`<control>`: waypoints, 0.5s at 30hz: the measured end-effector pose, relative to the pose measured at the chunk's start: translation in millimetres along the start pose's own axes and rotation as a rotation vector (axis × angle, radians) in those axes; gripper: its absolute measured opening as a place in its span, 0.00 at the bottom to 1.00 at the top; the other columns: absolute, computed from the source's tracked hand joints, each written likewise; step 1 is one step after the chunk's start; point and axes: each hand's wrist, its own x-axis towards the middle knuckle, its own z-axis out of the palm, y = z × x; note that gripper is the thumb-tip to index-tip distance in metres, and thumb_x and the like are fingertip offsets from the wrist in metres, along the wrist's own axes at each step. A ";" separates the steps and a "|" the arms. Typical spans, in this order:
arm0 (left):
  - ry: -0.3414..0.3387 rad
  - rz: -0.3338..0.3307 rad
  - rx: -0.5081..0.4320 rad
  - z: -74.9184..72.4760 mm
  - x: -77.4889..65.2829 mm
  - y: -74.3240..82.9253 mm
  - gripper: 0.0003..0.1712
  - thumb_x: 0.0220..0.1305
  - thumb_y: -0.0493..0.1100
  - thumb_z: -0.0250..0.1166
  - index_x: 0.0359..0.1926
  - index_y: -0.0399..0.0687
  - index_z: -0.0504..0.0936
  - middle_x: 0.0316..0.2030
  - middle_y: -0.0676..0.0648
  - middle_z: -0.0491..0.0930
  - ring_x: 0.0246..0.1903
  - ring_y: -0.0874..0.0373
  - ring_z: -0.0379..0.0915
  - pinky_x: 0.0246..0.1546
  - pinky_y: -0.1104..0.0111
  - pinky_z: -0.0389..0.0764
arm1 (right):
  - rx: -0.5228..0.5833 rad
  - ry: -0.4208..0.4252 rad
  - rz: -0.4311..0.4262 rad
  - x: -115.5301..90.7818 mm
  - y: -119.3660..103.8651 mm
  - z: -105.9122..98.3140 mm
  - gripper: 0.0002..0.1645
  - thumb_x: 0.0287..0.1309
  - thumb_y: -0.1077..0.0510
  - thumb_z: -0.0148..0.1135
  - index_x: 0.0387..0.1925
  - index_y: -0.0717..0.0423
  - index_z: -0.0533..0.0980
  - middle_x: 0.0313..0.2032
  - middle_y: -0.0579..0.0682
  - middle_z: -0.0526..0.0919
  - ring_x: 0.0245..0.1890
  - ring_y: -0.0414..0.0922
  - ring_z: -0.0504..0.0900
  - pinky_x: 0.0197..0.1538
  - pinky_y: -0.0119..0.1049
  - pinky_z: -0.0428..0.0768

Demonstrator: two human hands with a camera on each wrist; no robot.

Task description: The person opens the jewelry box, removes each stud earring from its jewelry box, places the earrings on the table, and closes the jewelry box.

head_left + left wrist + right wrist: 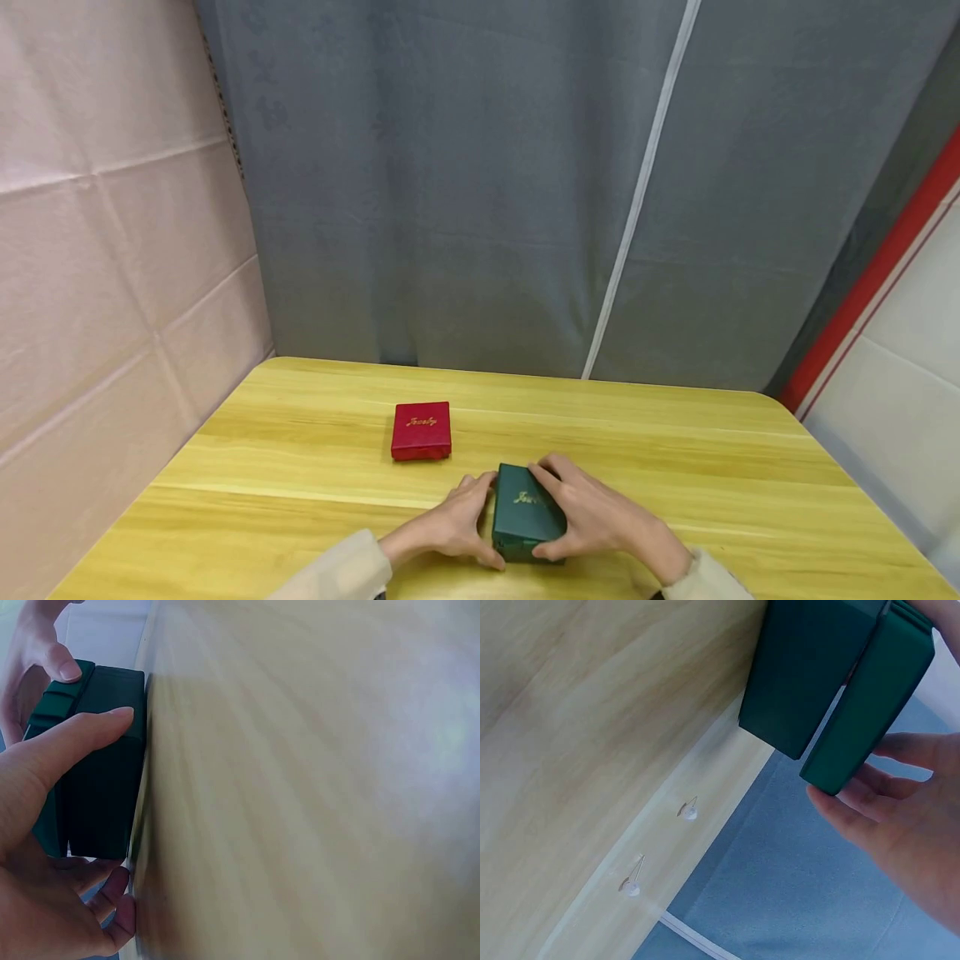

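Observation:
A dark green jewelry box (517, 512) with gold lettering on top rests on the table at the front, between both hands. From its left side my left hand (459, 523) holds the lower part, thumb on the near face (101, 780) and fingers round the far side. My right hand (600, 515) grips the lid (870, 705) from above and the right, thumb at the near edge and fingers at the far one. A narrow gap shows between lid and base in the right wrist view. The inside of the box is hidden.
Behind and left of the green box lies a closed red jewelry box (422, 432). Two small drop earrings, one (690, 813) beside the other (631, 888), lie on the wooden table (300, 450) in the right wrist view. A grey curtain (480, 208) hangs behind the table.

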 end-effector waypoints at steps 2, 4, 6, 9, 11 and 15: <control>-0.001 -0.003 -0.004 0.0 0.0 -0.2 0.59 0.33 0.53 0.75 0.62 0.36 0.53 0.51 0.46 0.66 0.46 0.60 0.57 0.50 0.65 0.65 | 0.003 -0.003 -0.002 -0.3 -0.7 0.0 0.53 0.41 0.30 0.58 0.57 0.66 0.64 0.48 0.51 0.65 0.41 0.39 0.69 0.40 0.32 0.74; -0.004 -0.005 -0.010 -0.1 -0.1 -0.4 0.58 0.33 0.53 0.75 0.63 0.36 0.53 0.51 0.46 0.66 0.46 0.60 0.57 0.49 0.65 0.65 | 0.004 -0.005 -0.001 -0.9 -1.8 0.0 0.53 0.41 0.30 0.58 0.57 0.66 0.64 0.48 0.51 0.65 0.41 0.39 0.69 0.40 0.32 0.74; -0.006 -0.005 -0.015 -0.4 -0.1 -0.4 0.58 0.33 0.53 0.75 0.62 0.37 0.54 0.51 0.47 0.66 0.46 0.61 0.57 0.49 0.65 0.65 | -0.003 -0.004 0.003 -1.4 -3.0 0.1 0.53 0.40 0.29 0.58 0.57 0.66 0.65 0.48 0.51 0.65 0.41 0.40 0.70 0.40 0.33 0.74; -0.003 0.004 -0.022 -0.9 0.1 -0.3 0.56 0.33 0.52 0.75 0.61 0.39 0.55 0.50 0.48 0.66 0.44 0.62 0.57 0.48 0.66 0.66 | -0.021 -0.004 0.008 -2.2 -4.7 0.6 0.53 0.40 0.28 0.58 0.57 0.65 0.65 0.48 0.51 0.65 0.41 0.40 0.70 0.41 0.33 0.75; 0.000 0.012 -0.022 -1.1 0.4 -0.2 0.55 0.33 0.52 0.76 0.60 0.40 0.56 0.49 0.49 0.67 0.44 0.63 0.56 0.48 0.67 0.65 | -0.032 -0.006 0.011 -2.6 -5.4 1.1 0.53 0.40 0.28 0.57 0.57 0.65 0.65 0.48 0.51 0.65 0.42 0.40 0.70 0.41 0.34 0.75; -0.001 0.014 -0.017 -1.4 0.5 0.3 0.54 0.33 0.52 0.76 0.60 0.41 0.57 0.50 0.49 0.67 0.44 0.62 0.56 0.48 0.66 0.65 | -0.043 -0.003 0.015 -3.2 -6.2 1.9 0.53 0.40 0.27 0.57 0.57 0.65 0.65 0.48 0.51 0.66 0.42 0.40 0.70 0.42 0.34 0.75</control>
